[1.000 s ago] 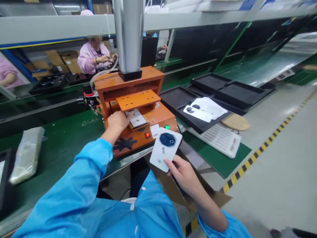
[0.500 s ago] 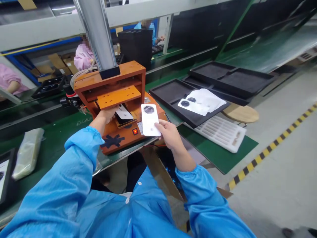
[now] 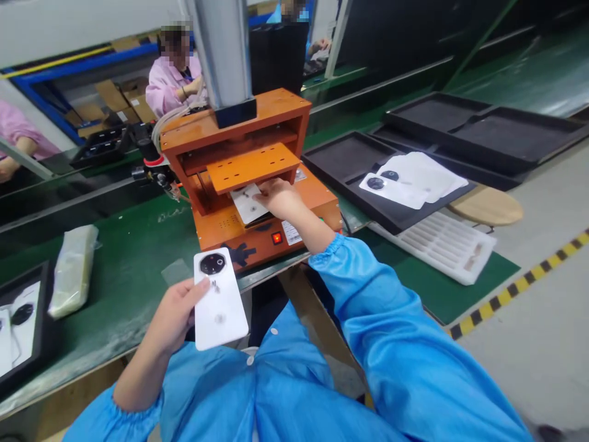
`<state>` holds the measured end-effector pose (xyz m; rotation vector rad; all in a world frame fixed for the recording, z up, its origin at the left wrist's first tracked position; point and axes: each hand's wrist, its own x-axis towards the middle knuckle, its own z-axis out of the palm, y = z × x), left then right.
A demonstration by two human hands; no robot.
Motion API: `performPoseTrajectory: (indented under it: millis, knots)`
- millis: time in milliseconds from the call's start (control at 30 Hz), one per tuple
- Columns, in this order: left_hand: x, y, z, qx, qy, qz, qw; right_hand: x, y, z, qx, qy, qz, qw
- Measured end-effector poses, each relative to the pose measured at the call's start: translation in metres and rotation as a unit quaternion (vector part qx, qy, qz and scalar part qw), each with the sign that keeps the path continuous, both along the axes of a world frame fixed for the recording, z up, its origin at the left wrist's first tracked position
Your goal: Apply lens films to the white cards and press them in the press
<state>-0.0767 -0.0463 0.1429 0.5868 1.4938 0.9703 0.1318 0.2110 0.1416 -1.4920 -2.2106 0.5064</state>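
My left hand is closed on a white phone back cover with a dark round camera ring, held low in front of my blue coat. My right hand reaches into the orange press fixture. Its fingers are curled on a second white cover that lies on the fixture's bed, under the orange press plate. A grey metal column rises from the top of the fixture.
Black trays at the right hold a few white covers. In front of them are a white ribbed tray and a wooden stool. A plastic bag and another black tray lie at the left. A person in pink works across the belt.
My left hand has left the fixture and pulled back towards me holding a white cover. My right hand has carried its cover into the fixture and now rests on it there.
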Motion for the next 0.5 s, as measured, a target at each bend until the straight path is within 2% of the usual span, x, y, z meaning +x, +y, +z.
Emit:
performPoseTrajectory:
  millis: [133, 267, 367, 433, 500]
  knots:
    - [-0.011, -0.028, -0.013, -0.021, -0.031, -0.001, 0.999, -0.004, -0.019, 0.0, 0.054, -0.127, -0.042, 0.99]
    - [-0.023, -0.042, -0.027, -0.02, -0.048, 0.009, 0.999, -0.008, -0.032, 0.007, 0.113, -0.183, -0.051, 0.975]
    - [-0.031, -0.047, -0.036, -0.016, -0.062, -0.001, 0.998, -0.024, -0.023, 0.006, 0.141, -0.179, -0.004, 0.974]
    - [-0.036, -0.05, -0.04, -0.011, -0.068, -0.004, 0.998, -0.036, -0.011, 0.002, 0.123, -0.181, 0.038, 0.975]
    - [-0.039, -0.053, -0.044, -0.009, -0.075, 0.0, 0.997, -0.046, 0.0, -0.003, 0.087, -0.186, 0.048, 0.978]
